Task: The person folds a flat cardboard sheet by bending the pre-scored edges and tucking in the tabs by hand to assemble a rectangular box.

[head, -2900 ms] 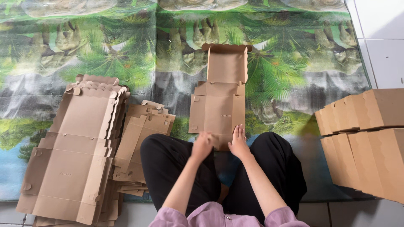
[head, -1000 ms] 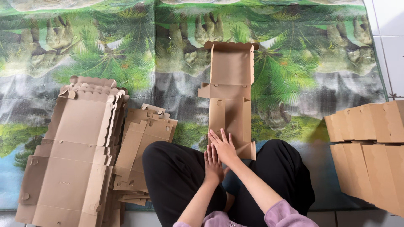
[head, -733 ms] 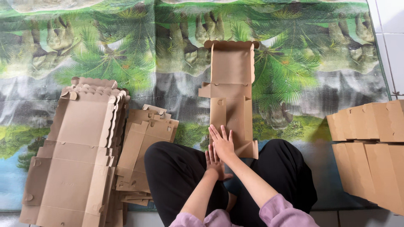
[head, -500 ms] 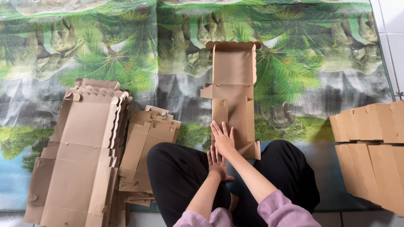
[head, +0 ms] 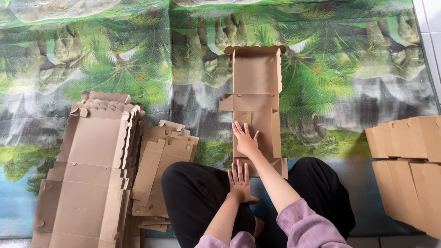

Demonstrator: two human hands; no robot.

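Note:
A brown die-cut cardboard box blank [head: 255, 98] lies on the mat in front of me, partly folded, with its scalloped lid flap pointing away. My right hand [head: 245, 140] presses flat on the near panel of the blank, fingers spread. My left hand [head: 239, 180] rests flat with fingers together at the blank's near edge, just behind the right hand, by my knee. Neither hand grips anything.
A tall stack of flat box blanks [head: 89, 174] lies at the left, with a smaller pile of cardboard pieces [head: 161, 160] beside my left knee. Folded cardboard boxes [head: 409, 160] stand at the right. A mat printed with jungle scenery [head: 138, 59] covers the floor.
The blank's side panels got folded inward, making it narrower. My right hand slid forward onto the panel, and my left hand stayed near the blank's close edge.

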